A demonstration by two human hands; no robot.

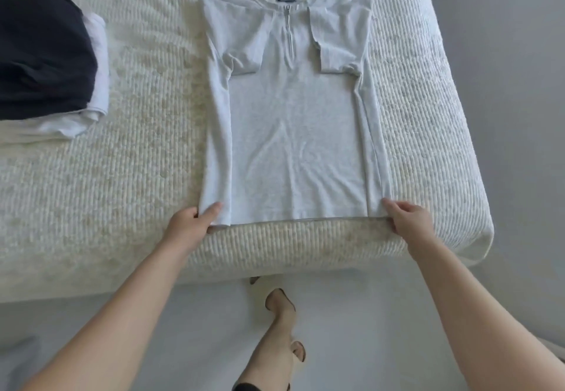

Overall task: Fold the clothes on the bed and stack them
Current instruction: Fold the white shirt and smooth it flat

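Observation:
A pale grey zip-neck top (290, 133) lies flat on the bed, collar at the far end, hem at the near edge. Both of its sides and sleeves are folded inward over the front. My left hand (192, 219) pinches the hem's left corner, thumb on top of the fabric. My right hand (409, 217) grips the hem's right corner the same way. At the far left sits a stack of folded clothes (46, 54): a dark navy piece on top of white ones (97, 63).
The bed (122, 176) carries a cream ribbed cover; its near edge runs just below the hem and its right corner drops off at the right. My leg and foot (279, 323) stand on the pale floor in front of the bed.

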